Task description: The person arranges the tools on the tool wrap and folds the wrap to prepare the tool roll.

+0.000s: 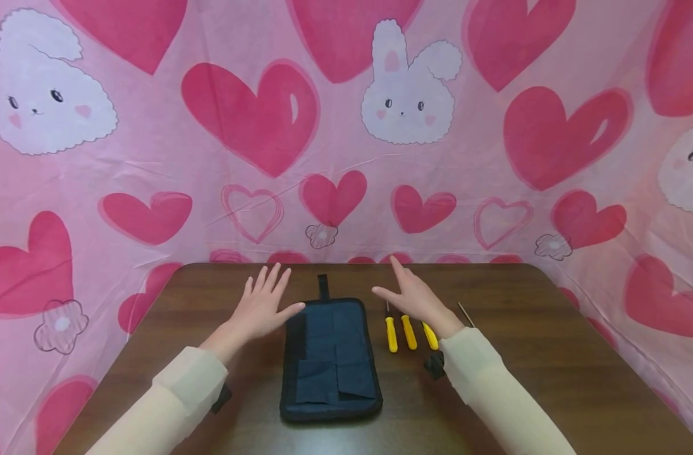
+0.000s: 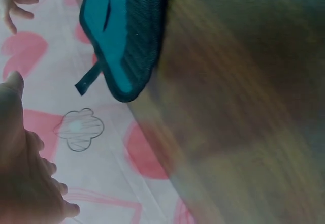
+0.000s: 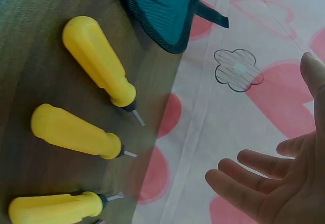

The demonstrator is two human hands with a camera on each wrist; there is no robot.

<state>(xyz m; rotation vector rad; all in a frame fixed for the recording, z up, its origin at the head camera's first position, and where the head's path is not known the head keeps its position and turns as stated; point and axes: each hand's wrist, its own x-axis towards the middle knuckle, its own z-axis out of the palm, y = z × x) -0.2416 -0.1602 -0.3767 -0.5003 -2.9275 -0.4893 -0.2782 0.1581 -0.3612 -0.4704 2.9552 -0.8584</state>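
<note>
A dark blue tool pouch (image 1: 318, 328) with black edging and stitched pockets lies flat on the table, its strap (image 1: 323, 286) pointing away. My left hand (image 1: 260, 309) is held at the pouch's left side, fingers spread and holding nothing. On the other side my right hand (image 1: 419, 298) hovers above the screwdrivers, fingers extended and nothing gripped. Yellow-handled screwdrivers lie in a row right of the pouch: a left one (image 3: 99, 61), a middle one (image 3: 76, 131) and a right one (image 3: 56, 208). A thin metal shaft (image 1: 466, 314) shows beyond my right wrist; its other end is hidden.
The brown wooden table (image 1: 528, 379) has rounded far corners. Behind and beside it hangs a pink cloth (image 1: 346, 151) printed with hearts and rabbits. Black wrist-worn items (image 1: 435, 365) show below both sleeves.
</note>
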